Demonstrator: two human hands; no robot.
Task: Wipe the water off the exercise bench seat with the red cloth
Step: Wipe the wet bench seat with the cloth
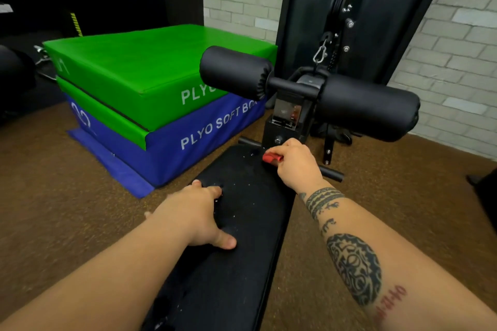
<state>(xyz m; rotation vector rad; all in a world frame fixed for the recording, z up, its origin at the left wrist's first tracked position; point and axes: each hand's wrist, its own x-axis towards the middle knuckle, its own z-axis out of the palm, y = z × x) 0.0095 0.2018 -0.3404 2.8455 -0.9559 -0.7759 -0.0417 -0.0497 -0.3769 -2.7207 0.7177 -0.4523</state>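
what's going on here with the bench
A person is wiping a black exercise bench seat. The right hand grips a bunched red cloth at the seat's far end, near the post carrying the foam rollers. The left hand rests on the seat's left edge, closer in. Water droplets dot the pad between the hands, so the wiping isn't finished.

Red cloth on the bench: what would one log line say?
right hand grips red cloth at far end of bench seat | left hand rests flat on seat | water droplets show mid-seat
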